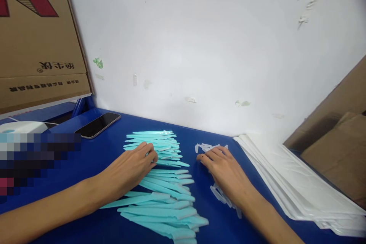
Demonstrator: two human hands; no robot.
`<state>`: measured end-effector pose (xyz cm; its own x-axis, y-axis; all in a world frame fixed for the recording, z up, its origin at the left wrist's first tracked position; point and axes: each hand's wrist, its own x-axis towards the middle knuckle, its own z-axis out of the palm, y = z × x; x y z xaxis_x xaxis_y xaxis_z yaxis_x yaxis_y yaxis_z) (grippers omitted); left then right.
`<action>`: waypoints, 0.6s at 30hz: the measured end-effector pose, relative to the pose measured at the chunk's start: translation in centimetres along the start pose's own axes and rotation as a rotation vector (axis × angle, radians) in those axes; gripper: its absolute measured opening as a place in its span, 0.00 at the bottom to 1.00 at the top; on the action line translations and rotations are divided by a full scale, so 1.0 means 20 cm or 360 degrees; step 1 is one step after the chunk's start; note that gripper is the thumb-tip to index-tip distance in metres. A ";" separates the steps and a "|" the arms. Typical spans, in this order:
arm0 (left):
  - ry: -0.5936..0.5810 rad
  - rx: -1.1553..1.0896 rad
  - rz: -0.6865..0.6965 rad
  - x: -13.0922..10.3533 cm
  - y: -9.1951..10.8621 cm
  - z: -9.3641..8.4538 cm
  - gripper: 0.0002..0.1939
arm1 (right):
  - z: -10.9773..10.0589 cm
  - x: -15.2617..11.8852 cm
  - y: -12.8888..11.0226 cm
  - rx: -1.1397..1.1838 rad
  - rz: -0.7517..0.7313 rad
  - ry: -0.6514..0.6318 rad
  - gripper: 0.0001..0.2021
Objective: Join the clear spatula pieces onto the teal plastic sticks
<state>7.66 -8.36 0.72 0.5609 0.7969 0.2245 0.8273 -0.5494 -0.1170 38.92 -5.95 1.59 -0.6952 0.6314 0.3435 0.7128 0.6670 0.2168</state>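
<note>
Slim turquoise eyebrow razors (171,211) lie in a long row of loose piles on the blue table, most pointing left to right. My left hand (140,160) rests on the left side of the middle piles, its fingers curled down and pressed together around a razor; the fingertips are partly hidden. Small translucent plastic caps (207,147) lie to the right of the razors. Over them is my right hand (221,166), fingers bent and somewhat apart, the tips touching or just above the caps. More caps (219,194) are scattered under and beside my right wrist.
A smartphone (98,125) lies at the back left of the blue table (94,160). White plastic bags (297,183) are stacked along the right edge. Cardboard boxes stand at the left (40,42) and right (337,152). A white wall (183,45) rises behind the table.
</note>
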 end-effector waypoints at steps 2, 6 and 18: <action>0.0025 0.0005 0.0035 0.01 0.01 -0.01 0.10 | -0.01 0.00 0.00 -0.0015 -0.0032 0.0044 0.28; 0.0076 -0.0032 0.0029 0.02 0.02 -0.05 0.10 | -0.02 -0.01 -0.02 -0.0011 -0.0001 0.0191 0.36; 0.0229 -0.0169 0.0107 0.01 0.03 -0.05 0.11 | -0.02 0.00 -0.12 0.0843 0.0109 0.0383 0.18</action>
<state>8.30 -8.76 1.58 0.5986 0.7174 0.3564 0.7759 -0.6299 -0.0355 37.27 -7.64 1.56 -0.5647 0.6136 0.5519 0.5691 0.7739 -0.2780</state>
